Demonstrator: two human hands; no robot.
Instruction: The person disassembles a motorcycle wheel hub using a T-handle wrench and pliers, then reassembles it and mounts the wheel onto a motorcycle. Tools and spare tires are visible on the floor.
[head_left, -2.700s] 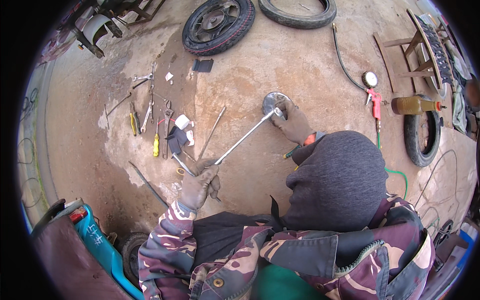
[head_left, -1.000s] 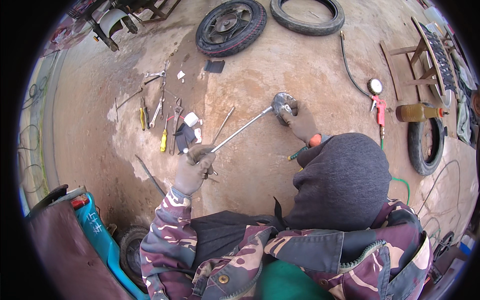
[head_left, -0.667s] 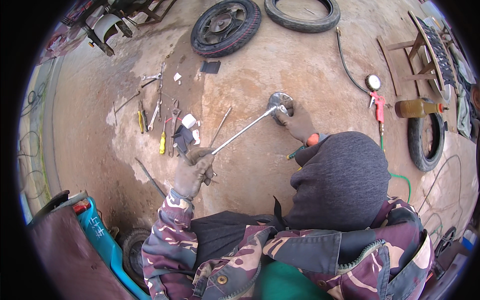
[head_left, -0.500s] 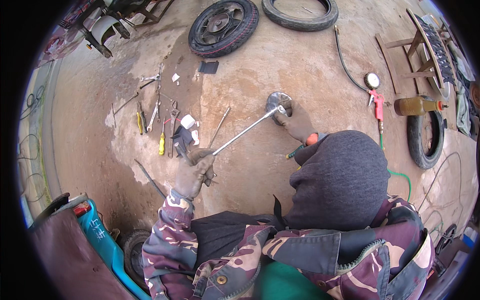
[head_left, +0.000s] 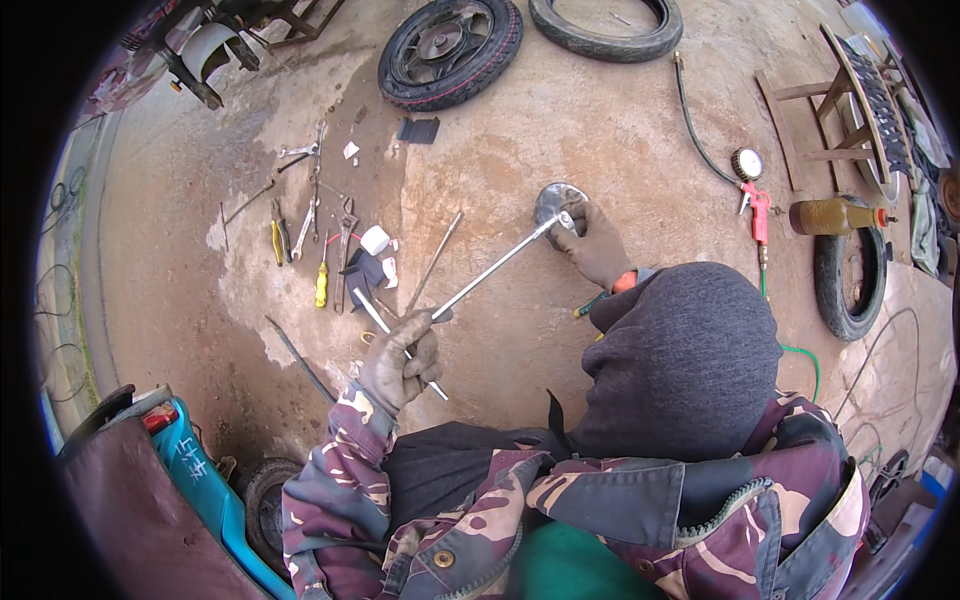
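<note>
My gloved left hand (head_left: 400, 362) is closed around the crossbar of a long chrome T-handle wrench (head_left: 490, 272), whose bar sticks out on both sides of the fist. The shaft slants up to the right, its far end meeting a round, shiny metal part (head_left: 549, 200). That part is gripped in my gloved right hand (head_left: 600, 245), fingers curled over its right side beside the wrench tip. Part of its face is covered by the fingers. A rounded grey knit-covered shape (head_left: 685, 360) hides most of my right forearm.
Wrenches, pliers (head_left: 280, 235), a yellow-handled screwdriver (head_left: 322, 285) and a white roll (head_left: 375, 240) lie at left. Farther off are a wheel (head_left: 450, 85) and a bare tyre (head_left: 605, 45). An inflator gauge (head_left: 747, 163), bottle (head_left: 835, 215) and wooden rack (head_left: 835, 110) stand right.
My left hand has turned the wrench's crossbar, which now shows bright and longer on both sides of the fist. My right hand and the round metal part have stayed nearly in place.
</note>
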